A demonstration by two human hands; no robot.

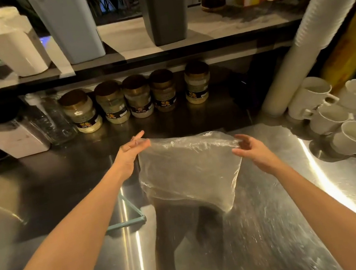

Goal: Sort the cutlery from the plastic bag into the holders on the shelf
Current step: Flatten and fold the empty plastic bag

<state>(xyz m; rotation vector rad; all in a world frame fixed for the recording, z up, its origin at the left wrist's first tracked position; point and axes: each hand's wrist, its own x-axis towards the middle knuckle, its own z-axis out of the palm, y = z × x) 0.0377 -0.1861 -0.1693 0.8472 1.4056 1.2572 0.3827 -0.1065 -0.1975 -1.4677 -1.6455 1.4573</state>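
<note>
Two hands hold up the plastic bag [190, 170] over the steel table [283, 223], mid-frame, below the shelf [131, 37].

Progress: looks near the end, or done. The bag reads as empty; no forks, spoons or knives show through it, and none lie on the table. Three tall holders stand on the shelf: white holder [11, 47], pale blue holder [72, 25], dark grey holder [165, 6]. Their tops are out of frame, so what's inside them can't be checked. Judgement: sorting likely finished, and only getting rid of the bag is left.

Bag look: clear, thin, crinkled film, slack, hanging from its stretched top edge, lower corner drooping toward the table without clearly touching it. Some motion blur.

Hands: left hand [131, 152] pinches the top left corner between thumb and fingers. Right hand [254, 148] is at the top right corner, fingers loosely curled; contact is blurred, so I can't tell if it grips or just touches.

Row of gold-lidded jars [137, 96] under the shelf, white mugs [334, 112] at right.
</note>
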